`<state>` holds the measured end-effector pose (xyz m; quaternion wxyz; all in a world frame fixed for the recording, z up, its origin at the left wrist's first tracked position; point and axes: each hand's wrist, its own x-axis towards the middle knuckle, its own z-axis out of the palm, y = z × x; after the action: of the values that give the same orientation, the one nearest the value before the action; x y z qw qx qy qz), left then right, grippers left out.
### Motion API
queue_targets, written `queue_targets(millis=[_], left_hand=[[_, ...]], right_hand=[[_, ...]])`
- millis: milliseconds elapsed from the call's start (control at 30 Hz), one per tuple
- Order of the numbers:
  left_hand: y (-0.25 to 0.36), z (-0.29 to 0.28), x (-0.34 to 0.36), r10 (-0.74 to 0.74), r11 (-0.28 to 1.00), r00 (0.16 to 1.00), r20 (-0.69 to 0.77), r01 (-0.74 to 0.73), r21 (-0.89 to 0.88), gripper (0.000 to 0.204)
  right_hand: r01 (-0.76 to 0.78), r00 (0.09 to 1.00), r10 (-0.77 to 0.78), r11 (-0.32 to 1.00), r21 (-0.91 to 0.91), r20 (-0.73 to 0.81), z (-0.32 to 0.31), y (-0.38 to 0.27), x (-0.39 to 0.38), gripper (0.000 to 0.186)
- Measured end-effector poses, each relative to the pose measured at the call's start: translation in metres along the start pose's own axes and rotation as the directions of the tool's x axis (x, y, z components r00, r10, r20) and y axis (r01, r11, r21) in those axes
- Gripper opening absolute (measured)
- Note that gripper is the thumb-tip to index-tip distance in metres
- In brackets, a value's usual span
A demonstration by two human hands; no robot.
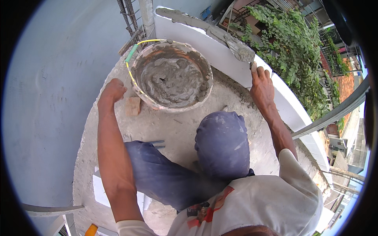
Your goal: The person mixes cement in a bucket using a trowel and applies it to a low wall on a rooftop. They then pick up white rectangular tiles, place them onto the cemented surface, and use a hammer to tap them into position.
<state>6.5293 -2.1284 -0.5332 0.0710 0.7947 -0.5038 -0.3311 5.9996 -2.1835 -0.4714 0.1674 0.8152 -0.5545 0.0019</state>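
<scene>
Head view, looking down on a curved concrete floor (pixel 177 126). The right hand (pixel 262 84) has its grip closed round the handle end of a trowel (pixel 241 49), whose mortar-coated blade lies at the top of the white wall (pixel 220 55), at the near end of a grey strip of mortar (pixel 185 17). The left hand (pixel 113 90) is loosely curled just left of the bucket (pixel 209 88) and near a brick (pixel 133 106); whether its grip has hold of anything cannot be told. The bucket, well filled with wet mix (pixel 169 80), stands between the two arms.

Likely faults: the strip is narrow and follows the wall's outer side, so an overloaded or tilted blade could shed mortar toward the plants (pixel 283 51) beyond. Uneven pressure could leave the strip lumpy or thin. A slack grip might let the trowel slip over the wall. The bail (pixel 131 53) leans over the bucket's left rim, where a sleeve or wrist could snag it.

Labels: the shirt (pixel 260 200) bears a red and dark print (pixel 210 208), without legible lettering; no brand or writing can be read elsewhere.
</scene>
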Motion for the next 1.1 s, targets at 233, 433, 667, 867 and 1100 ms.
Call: queue_targets(millis=[233,433,667,867,1100], left_hand=[[0.001,-0.012,-0.002,-0.048,0.998,0.999,0.010,0.048,0.039,0.025],[0.030,-0.044,-0.029,-0.132,0.977,0.977,-0.169,0.157,0.147,0.032],[0.058,-0.079,-0.136,0.045,0.918,0.715,-0.697,-0.306,-0.254,0.036],[-0.040,0.002,-0.292,-0.209,0.974,0.380,-0.901,0.162,-0.157,0.050],[-0.170,0.175,-0.448,-0.745,0.616,0.394,-0.538,0.716,-0.329,0.090]], right_hand=[[-0.138,0.990,0.141,0.974,0.181,0.001,0.022,-0.004,-0.069,0.059],[-0.021,0.990,-0.076,0.754,0.657,0.119,-0.010,-0.029,-0.075,0.052],[0.230,0.888,-0.447,0.630,0.741,0.105,-0.056,-0.095,0.041,0.045],[0.176,0.740,-0.672,0.211,0.962,0.011,-0.121,-0.121,0.034,0.062],[-0.012,0.610,-0.792,0.040,0.999,0.039,-0.110,-0.146,0.023,0.070]])
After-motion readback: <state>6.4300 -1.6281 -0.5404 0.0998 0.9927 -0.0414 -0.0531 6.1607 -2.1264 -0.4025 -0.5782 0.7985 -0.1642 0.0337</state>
